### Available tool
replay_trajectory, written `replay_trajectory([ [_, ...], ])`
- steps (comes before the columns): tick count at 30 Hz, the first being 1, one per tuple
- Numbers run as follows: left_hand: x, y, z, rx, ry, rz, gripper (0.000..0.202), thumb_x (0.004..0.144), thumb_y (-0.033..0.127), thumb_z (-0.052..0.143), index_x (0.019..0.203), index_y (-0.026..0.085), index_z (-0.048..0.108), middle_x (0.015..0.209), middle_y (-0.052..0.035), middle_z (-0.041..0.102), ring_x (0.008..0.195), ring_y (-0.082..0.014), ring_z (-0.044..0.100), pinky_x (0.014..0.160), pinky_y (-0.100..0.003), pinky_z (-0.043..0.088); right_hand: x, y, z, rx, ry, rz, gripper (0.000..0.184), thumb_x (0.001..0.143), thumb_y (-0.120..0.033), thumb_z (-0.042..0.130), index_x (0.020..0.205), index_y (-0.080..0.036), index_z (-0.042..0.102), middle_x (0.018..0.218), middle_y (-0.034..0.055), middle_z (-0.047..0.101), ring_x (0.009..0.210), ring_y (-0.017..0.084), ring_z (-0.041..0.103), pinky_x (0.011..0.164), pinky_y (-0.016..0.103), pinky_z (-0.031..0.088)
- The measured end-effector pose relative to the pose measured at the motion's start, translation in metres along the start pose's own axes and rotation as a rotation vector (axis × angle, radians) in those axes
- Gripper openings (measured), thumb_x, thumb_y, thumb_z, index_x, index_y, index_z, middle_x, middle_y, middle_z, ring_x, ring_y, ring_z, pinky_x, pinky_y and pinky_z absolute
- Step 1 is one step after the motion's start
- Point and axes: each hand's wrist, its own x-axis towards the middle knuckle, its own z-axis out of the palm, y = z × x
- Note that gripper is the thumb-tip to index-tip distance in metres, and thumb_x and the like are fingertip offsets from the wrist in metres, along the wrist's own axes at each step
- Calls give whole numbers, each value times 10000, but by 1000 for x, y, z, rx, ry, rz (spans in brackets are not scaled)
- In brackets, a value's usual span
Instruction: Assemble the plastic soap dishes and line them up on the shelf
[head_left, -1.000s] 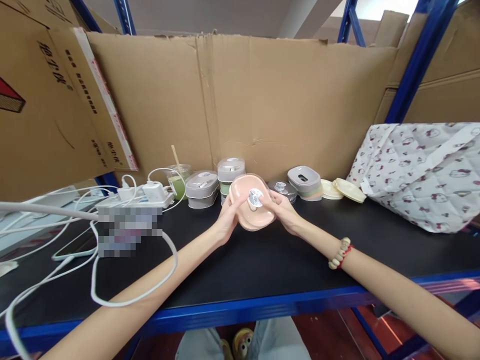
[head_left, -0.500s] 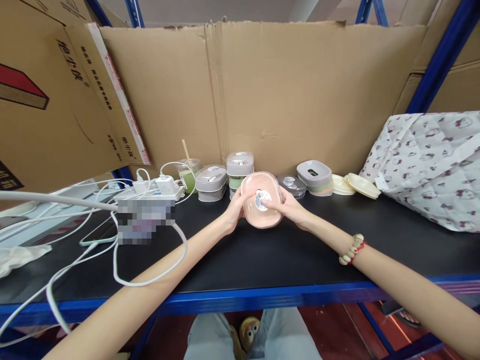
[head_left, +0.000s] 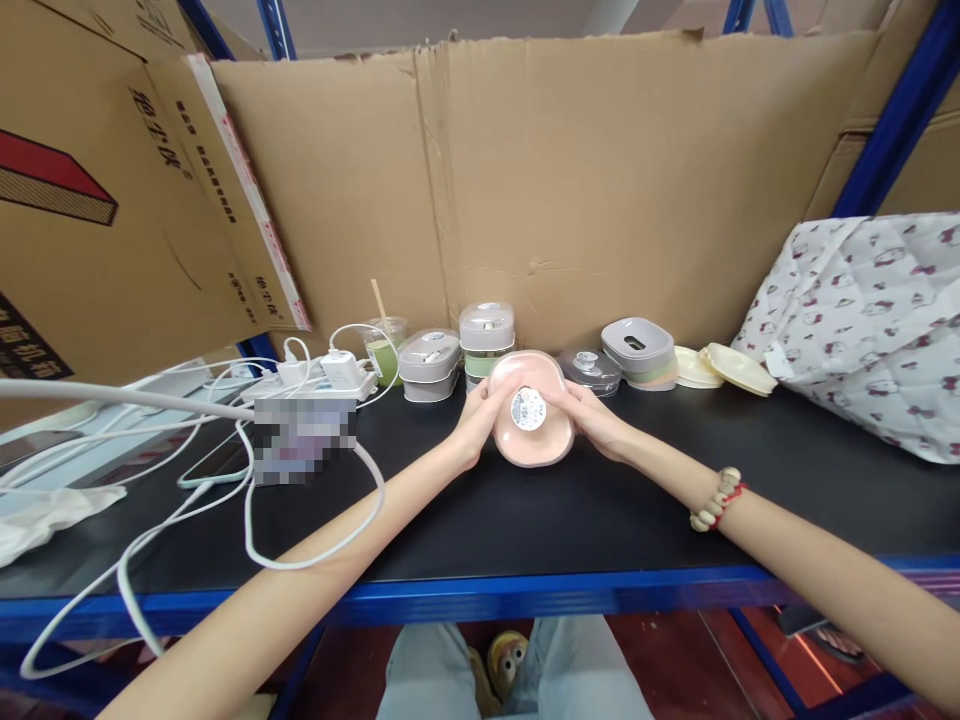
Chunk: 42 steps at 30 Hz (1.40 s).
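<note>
Both hands hold a pink plastic container (head_left: 531, 440) above the black shelf top (head_left: 525, 520), tilted so its underside faces me. A round white sticker (head_left: 527, 409) sits in the middle of that underside. My left hand (head_left: 480, 415) grips the container's left edge. On the opposite edge is my right hand (head_left: 592, 418), whose wrist wears a bead bracelet (head_left: 718, 499).
Behind the hands stand grey-lidded containers (head_left: 429, 363), a stacked pair (head_left: 486, 341), a clear lid (head_left: 591, 368), another stack (head_left: 639, 352) and cream lids (head_left: 724, 367). A power strip with chargers (head_left: 326, 375), white cables, a green drink (head_left: 384, 352) and a phone lie left. A patterned bag (head_left: 870, 320) fills the right.
The pink container has been turned in my hands so the sticker faces me squarely. My right fingers have left the sticker and moved to the rim. The view shifted slightly left.
</note>
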Motion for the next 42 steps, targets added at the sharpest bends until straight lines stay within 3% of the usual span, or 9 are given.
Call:
replay_trajectory([
  [7,2,-1,1,18,35,-36,391,669,423,698,945,150,650,1002,-91,700,1036,-262,601,912,-364,443,-3,-4,3,4,-12,40,550,691,-522,657,1131,-200,582,983,75,683,708,184,639,446,240,502],
  [13,2,-3,-1,-44,26,-2,457,694,533,636,979,180,578,1113,-100,640,1155,-281,529,950,-368,430,-9,-7,1,-75,-163,98,900,488,-307,820,1288,-231,415,1117,96,624,780,226,658,421,257,542],
  [16,2,3,-4,71,60,148,616,610,418,756,1109,223,451,1220,-94,560,1216,-254,478,990,-352,402,-7,-5,1,-2,-99,-94,774,503,-300,806,1201,-228,480,1143,83,609,879,233,645,496,256,572],
  [22,-3,9,-4,228,-164,291,928,583,338,780,1334,232,246,1358,-138,437,1196,-282,483,940,-427,452,-3,-8,5,155,-1,-194,587,677,-443,677,1202,-276,476,1230,61,561,961,236,627,579,303,594],
  [26,4,29,-8,204,39,512,812,644,382,724,1340,256,326,1380,-97,424,1143,-263,515,718,-274,530,-3,-11,1,116,53,-210,588,730,-472,595,1270,-296,445,1040,54,628,898,218,631,520,284,575],
  [30,24,72,-23,171,432,678,590,666,400,694,1207,254,509,1218,-76,533,815,-157,581,474,-188,422,-1,-11,-5,75,105,-226,588,691,-468,611,1221,-247,485,838,29,621,713,169,627,446,237,526],
  [32,29,89,-32,168,554,624,465,658,379,699,1077,206,592,960,-48,596,589,-84,489,407,-187,332,1,-9,-7,64,109,-232,549,673,-478,614,1153,-227,523,771,11,604,616,144,607,421,228,500],
  [35,21,94,-49,119,544,524,298,643,401,684,837,183,624,583,49,460,419,-40,279,360,-196,195,2,-8,-8,67,108,-244,508,655,-502,610,1071,-218,551,701,-18,582,495,113,569,399,225,468],
  [42,-14,51,-92,413,121,-48,380,566,512,621,760,186,625,508,30,511,407,-85,381,383,-187,181,6,-8,-11,82,222,-286,440,624,-531,583,927,-215,537,626,-45,553,401,93,522,350,209,394],
])
